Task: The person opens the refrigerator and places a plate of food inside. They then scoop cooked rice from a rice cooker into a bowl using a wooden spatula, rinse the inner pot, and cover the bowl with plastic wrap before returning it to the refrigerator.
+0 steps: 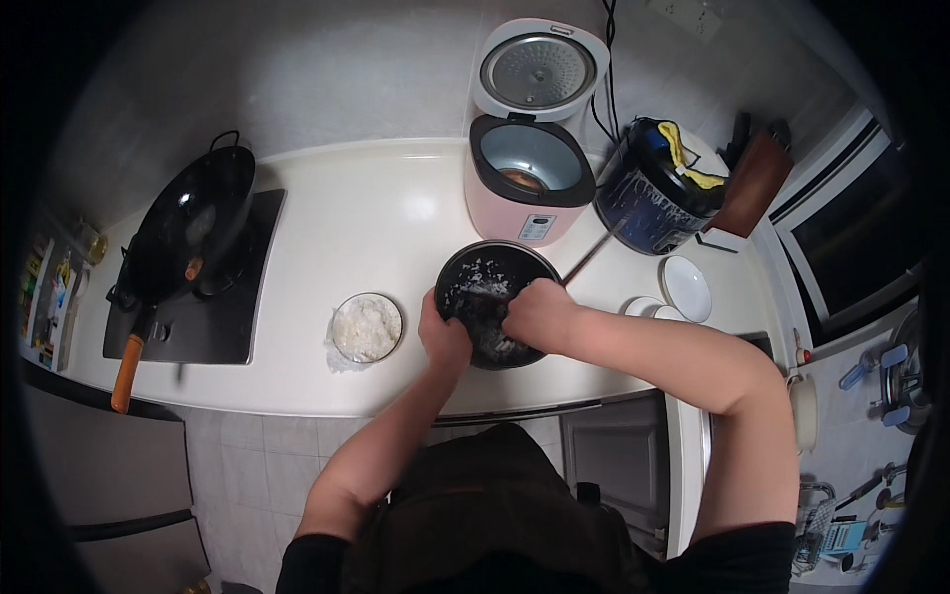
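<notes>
My left hand grips the left rim of a dark rice cooker inner pot, which rests on the counter and tilts slightly towards me. Bits of white rice cling to its inside wall. In my right hand, over the pot's right side, is a long-handled utensil; its shaft sticks out to the upper right, and its working end is hidden by my fist. Left of the pot stands a clear glass bowl heaped with cooked rice, with some clear plastic film under its edge.
Behind the pot is a pink rice cooker, lid raised. A dark blue cooker with a yellow cloth stands to its right, near white dishes. At left, a black wok sits on the stove, its orange handle overhanging the counter.
</notes>
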### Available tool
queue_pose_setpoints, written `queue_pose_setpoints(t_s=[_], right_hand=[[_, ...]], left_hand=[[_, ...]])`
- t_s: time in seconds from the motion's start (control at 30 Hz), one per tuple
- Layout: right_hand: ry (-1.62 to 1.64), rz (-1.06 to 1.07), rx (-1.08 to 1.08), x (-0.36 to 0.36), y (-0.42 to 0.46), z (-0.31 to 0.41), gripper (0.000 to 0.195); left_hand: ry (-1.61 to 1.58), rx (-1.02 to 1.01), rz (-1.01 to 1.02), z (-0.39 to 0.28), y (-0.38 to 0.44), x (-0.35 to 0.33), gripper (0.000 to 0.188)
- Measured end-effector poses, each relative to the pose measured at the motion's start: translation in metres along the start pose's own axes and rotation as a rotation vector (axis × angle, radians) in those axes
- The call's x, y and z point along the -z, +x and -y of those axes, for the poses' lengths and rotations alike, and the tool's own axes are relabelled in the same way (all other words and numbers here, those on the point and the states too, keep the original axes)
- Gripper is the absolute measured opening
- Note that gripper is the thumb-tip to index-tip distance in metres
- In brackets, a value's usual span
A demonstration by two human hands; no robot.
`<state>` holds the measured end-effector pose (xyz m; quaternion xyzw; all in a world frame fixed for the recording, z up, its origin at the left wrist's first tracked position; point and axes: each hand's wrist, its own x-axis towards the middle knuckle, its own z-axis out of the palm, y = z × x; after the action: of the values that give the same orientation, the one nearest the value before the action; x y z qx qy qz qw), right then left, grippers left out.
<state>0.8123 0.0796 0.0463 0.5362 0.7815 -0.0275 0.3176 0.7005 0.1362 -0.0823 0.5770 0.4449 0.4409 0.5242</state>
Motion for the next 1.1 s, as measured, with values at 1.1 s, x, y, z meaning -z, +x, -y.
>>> queue_pose_setpoints(t_s=[1.1], right_hand=[[1.236, 0.269, -0.349, -0.032, -0.035, -0.049, 0.021]], left_hand=[[-0.42, 0.347, 0.387, -0.013, 0.027, 0.018, 0.061]])
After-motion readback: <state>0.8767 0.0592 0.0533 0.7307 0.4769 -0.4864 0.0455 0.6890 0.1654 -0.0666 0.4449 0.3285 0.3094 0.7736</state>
